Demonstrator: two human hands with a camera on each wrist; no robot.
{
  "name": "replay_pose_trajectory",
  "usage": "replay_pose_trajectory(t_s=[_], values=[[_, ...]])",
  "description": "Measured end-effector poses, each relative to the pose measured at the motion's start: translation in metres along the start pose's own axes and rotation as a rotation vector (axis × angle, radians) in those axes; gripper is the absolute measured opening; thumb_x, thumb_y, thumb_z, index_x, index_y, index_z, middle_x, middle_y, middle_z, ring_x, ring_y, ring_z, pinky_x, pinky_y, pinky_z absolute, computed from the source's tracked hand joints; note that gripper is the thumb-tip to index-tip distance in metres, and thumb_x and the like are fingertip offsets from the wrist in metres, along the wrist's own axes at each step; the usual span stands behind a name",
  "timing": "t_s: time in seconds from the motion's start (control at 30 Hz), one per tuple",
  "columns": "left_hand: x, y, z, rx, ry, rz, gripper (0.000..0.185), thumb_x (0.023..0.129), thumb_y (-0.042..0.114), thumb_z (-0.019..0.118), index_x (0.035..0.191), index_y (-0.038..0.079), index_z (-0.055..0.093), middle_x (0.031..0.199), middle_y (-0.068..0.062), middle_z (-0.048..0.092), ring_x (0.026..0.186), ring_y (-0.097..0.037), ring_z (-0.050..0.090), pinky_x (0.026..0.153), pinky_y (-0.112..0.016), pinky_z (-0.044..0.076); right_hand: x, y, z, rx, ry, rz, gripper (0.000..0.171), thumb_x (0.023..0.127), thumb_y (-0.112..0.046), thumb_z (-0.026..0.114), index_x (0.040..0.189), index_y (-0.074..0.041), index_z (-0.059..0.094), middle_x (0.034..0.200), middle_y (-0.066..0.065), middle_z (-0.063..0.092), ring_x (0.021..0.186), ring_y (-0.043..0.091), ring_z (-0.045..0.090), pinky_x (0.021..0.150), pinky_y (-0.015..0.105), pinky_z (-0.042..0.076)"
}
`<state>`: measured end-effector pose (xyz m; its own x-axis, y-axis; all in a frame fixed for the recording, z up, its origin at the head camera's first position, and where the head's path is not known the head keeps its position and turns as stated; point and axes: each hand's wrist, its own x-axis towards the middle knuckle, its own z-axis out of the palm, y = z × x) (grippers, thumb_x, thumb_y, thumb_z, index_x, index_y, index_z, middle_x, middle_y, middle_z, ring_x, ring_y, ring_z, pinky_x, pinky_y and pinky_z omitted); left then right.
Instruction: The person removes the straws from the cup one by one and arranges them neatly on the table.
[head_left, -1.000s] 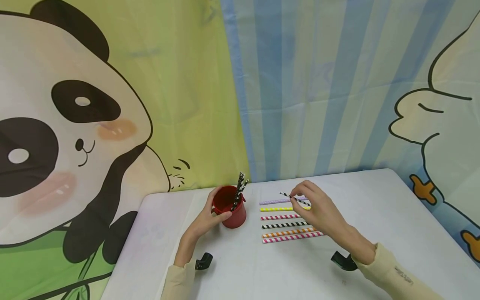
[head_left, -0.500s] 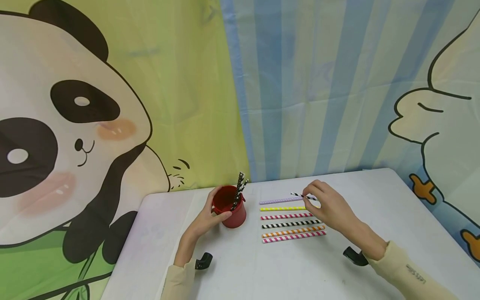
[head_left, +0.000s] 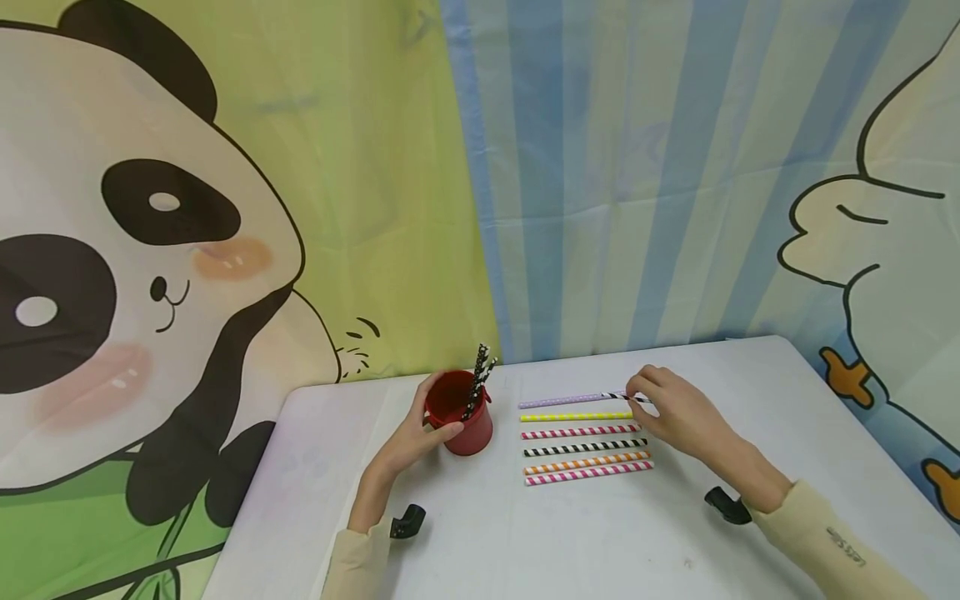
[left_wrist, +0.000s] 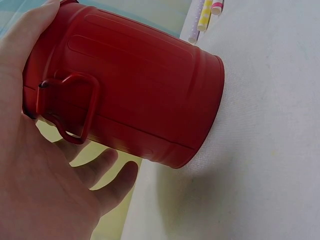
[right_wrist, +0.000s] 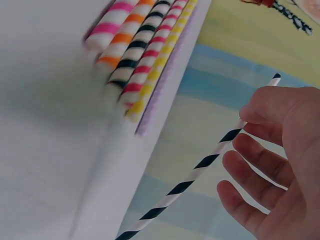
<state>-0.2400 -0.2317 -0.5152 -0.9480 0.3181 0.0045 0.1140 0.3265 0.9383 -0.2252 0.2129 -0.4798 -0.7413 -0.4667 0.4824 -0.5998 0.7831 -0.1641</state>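
My left hand [head_left: 431,425] grips a red metal cup [head_left: 468,425] with a wire handle, seen close in the left wrist view as the cup [left_wrist: 140,100] on the white table. Two or three dark patterned straws [head_left: 478,375] stand in it. My right hand [head_left: 639,392] pinches a black-and-white striped straw [head_left: 618,396] just above the right end of the purple straw [head_left: 558,402]. In the right wrist view that striped straw [right_wrist: 200,170] runs under my fingers [right_wrist: 260,150]. Several striped straws [head_left: 585,448] lie in a neat row beside it.
The row of straws [right_wrist: 145,55] lies parallel, purple farthest, then yellow, pink, black, orange and pink nearest. The white table [head_left: 600,542] ends at a cartoon backdrop behind. Black wrist-camera mounts [head_left: 408,521] sit by each sleeve.
My right hand has carried the black-and-white straw to the right and lower, from above the row's middle to its far right end. The left hand and cup stayed put.
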Motion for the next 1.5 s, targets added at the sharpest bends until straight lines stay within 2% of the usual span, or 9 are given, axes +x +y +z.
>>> replay_pose_trajectory(t_s=[0.17, 0.33, 0.43, 0.6, 0.8, 1.0, 1.17, 1.33, 1.5], values=[[-0.001, 0.001, 0.000, 0.000, -0.001, 0.002, 0.090, 0.088, 0.030, 0.076, 0.157, 0.038, 0.019, 0.155, 0.004, 0.033, 0.147, -0.026, 0.027, 0.117, -0.067, 0.027, -0.005, 0.016, 0.007, -0.038, -0.024, 0.025, 0.018, 0.080, -0.007, 0.078, 0.093, -0.013, 0.067, 0.093, 0.003, 0.063, 0.080, 0.020, 0.060, 0.067, 0.037, 0.053], [-0.001, 0.001, 0.001, 0.004, -0.001, 0.002, 0.088, 0.089, 0.032, 0.076, 0.155, 0.043, 0.019, 0.155, 0.004, 0.033, 0.147, -0.026, 0.028, 0.116, -0.066, 0.029, -0.008, 0.031, 0.012, -0.073, 0.011, -0.025, 0.017, 0.079, -0.004, 0.077, 0.090, -0.011, 0.066, 0.088, 0.003, 0.061, 0.073, 0.019, 0.057, 0.061, 0.035, 0.049], [-0.001, 0.001, 0.001, 0.008, 0.001, 0.004, 0.088, 0.089, 0.032, 0.076, 0.155, 0.042, 0.019, 0.155, 0.004, 0.033, 0.147, -0.027, 0.028, 0.116, -0.066, 0.029, -0.010, 0.039, 0.015, -0.094, -0.004, -0.031, 0.018, 0.079, -0.004, 0.078, 0.089, -0.012, 0.066, 0.086, 0.003, 0.060, 0.072, 0.019, 0.055, 0.060, 0.035, 0.047], [0.000, 0.000, 0.001, 0.006, 0.001, 0.001, 0.090, 0.088, 0.031, 0.076, 0.157, 0.038, 0.019, 0.155, 0.004, 0.034, 0.147, -0.026, 0.028, 0.116, -0.066, 0.028, -0.014, 0.052, 0.021, -0.120, -0.075, 0.019, 0.018, 0.080, -0.006, 0.078, 0.090, -0.012, 0.064, 0.086, 0.002, 0.059, 0.071, 0.020, 0.053, 0.060, 0.036, 0.046], [0.001, 0.000, 0.001, -0.004, -0.002, -0.013, 0.093, 0.089, 0.025, 0.075, 0.160, 0.030, 0.015, 0.157, -0.001, 0.031, 0.148, -0.029, 0.025, 0.117, -0.067, 0.026, -0.017, 0.061, 0.021, -0.129, -0.117, 0.051, 0.016, 0.081, -0.005, 0.077, 0.090, -0.011, 0.065, 0.085, 0.003, 0.059, 0.072, 0.022, 0.055, 0.061, 0.038, 0.046], [-0.006, 0.018, 0.003, -0.008, -0.009, -0.021, 0.092, 0.089, 0.024, 0.074, 0.160, 0.024, 0.015, 0.156, -0.005, 0.031, 0.148, -0.032, 0.025, 0.117, -0.067, 0.026, -0.018, 0.067, 0.022, -0.146, -0.172, 0.089, 0.013, 0.083, -0.006, 0.076, 0.090, -0.012, 0.067, 0.086, 0.004, 0.059, 0.075, 0.025, 0.057, 0.063, 0.041, 0.048], [-0.012, 0.030, 0.004, 0.001, -0.003, 0.005, 0.091, 0.090, 0.026, 0.074, 0.159, 0.023, 0.015, 0.156, -0.006, 0.031, 0.147, -0.033, 0.026, 0.115, -0.068, 0.030, -0.019, 0.071, 0.026, -0.157, -0.198, 0.125, 0.012, 0.083, -0.007, 0.077, 0.090, -0.012, 0.068, 0.086, 0.004, 0.060, 0.074, 0.024, 0.055, 0.062, 0.040, 0.048], [-0.011, 0.029, 0.004, -0.010, -0.007, -0.002, 0.090, 0.090, 0.025, 0.074, 0.159, 0.024, 0.016, 0.156, -0.006, 0.031, 0.147, -0.032, 0.026, 0.115, -0.068, 0.028, -0.018, 0.072, 0.028, -0.151, -0.220, 0.153, 0.009, 0.084, -0.006, 0.075, 0.088, -0.011, 0.068, 0.085, 0.004, 0.059, 0.073, 0.025, 0.055, 0.062, 0.042, 0.047], [-0.004, 0.013, 0.002, -0.016, -0.009, -0.019, 0.091, 0.090, 0.022, 0.074, 0.159, 0.027, 0.016, 0.157, -0.004, 0.030, 0.148, -0.031, 0.025, 0.117, -0.067, 0.026, -0.018, 0.072, 0.028, -0.144, -0.229, 0.161, 0.008, 0.085, -0.006, 0.073, 0.088, -0.011, 0.068, 0.084, 0.005, 0.059, 0.072, 0.025, 0.055, 0.062, 0.043, 0.048]])
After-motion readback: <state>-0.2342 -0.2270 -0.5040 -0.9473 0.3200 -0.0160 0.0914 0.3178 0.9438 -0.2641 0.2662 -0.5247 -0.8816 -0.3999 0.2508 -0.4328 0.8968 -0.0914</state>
